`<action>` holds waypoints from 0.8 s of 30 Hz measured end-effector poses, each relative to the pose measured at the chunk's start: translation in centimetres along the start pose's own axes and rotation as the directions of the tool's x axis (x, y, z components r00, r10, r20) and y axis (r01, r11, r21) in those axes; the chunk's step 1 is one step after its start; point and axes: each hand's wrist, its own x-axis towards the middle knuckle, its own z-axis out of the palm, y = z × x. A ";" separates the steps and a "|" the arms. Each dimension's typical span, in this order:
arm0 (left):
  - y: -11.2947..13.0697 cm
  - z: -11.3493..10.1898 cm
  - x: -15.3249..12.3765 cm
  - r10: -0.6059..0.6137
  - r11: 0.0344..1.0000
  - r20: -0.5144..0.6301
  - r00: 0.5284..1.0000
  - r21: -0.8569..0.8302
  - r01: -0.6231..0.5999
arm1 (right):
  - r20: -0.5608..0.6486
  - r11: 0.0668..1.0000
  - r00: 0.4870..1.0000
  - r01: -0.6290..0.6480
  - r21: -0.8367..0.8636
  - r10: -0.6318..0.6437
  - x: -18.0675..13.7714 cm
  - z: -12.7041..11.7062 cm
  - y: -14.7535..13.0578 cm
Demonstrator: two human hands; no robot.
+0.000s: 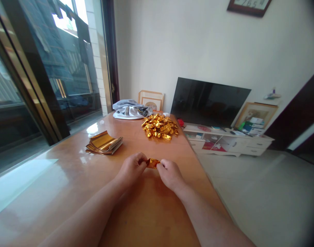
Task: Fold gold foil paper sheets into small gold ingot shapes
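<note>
A folded piece of shiny gold foil paper [153, 163] is stretched between my two hands, low over the wooden table [146, 216]. My left hand [132, 168] pinches its left end with closed fingers. At the right end, my right hand [171, 172] is closed on it too. Beyond the hands lies a heap of folded gold foil pieces [160, 126], crumpled and boat-like in shape. Off to the left rests a stack of flat gold foil sheets [103, 142], their edges slightly curled.
Light folded clothing [131, 109] lies at the table's far end, with picture frames [151, 100] behind it. A television [208, 102] stands on a low white cabinet [240, 144] at the right. Sliding glass doors [61, 68] run along the left side.
</note>
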 end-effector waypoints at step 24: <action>-0.8 0.2 0.2 -0.197 0.980 -0.022 0.980 -0.037 0.196 | 0.027 0.983 1.000 -0.009 0.183 0.004 0.4 -0.5 0.0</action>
